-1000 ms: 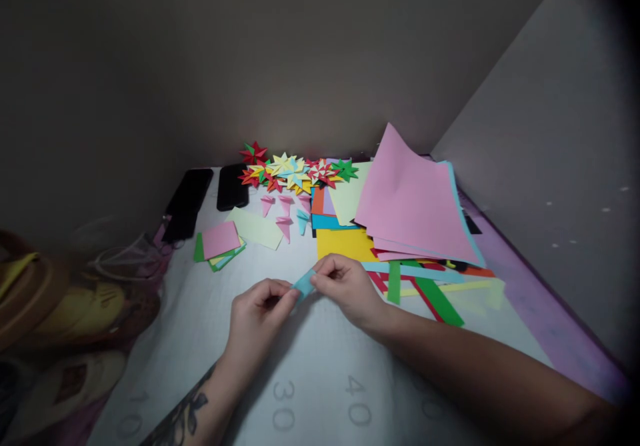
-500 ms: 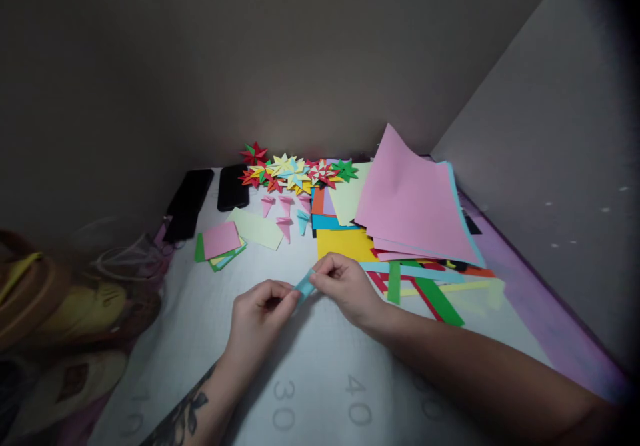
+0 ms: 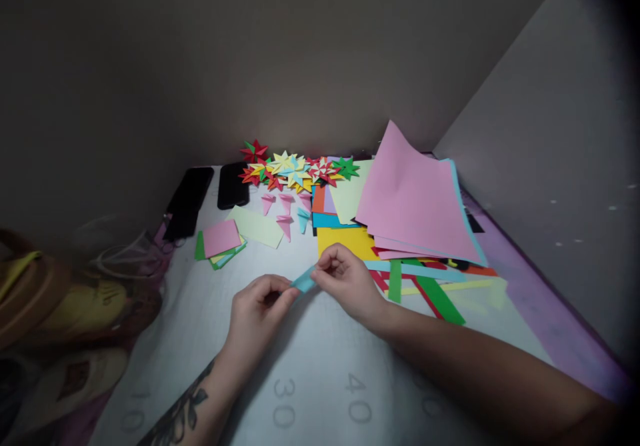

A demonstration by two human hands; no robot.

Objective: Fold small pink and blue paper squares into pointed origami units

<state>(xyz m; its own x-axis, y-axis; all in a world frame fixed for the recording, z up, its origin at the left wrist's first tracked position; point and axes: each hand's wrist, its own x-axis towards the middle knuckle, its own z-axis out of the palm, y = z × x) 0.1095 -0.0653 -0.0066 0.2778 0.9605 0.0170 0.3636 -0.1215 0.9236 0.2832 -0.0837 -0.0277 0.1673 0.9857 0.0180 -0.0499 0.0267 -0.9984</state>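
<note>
A small light blue piece of paper (image 3: 304,281), narrow and seemingly folded, is held just above the white table mat. My left hand (image 3: 260,306) pinches its left end between thumb and forefinger. At its right end my right hand (image 3: 345,283) grips it with thumb and fingertips. Beyond my hands lie several small folded pink pieces (image 3: 285,225) and one folded light blue piece (image 3: 303,219). Behind these is a pile of multicoloured paper stars (image 3: 293,169).
Large pink sheets (image 3: 415,199) lie at the right, with coloured strips (image 3: 440,299) in front. Small paper rectangles (image 3: 221,238) sit at the left. Two dark phones (image 3: 233,186) rest at the back left. A bag (image 3: 95,299) stands beyond the left edge.
The blue paper has turned to a flatter slant between my fingers. My right hand's fingers have shifted slightly, and both hands still hold the paper.
</note>
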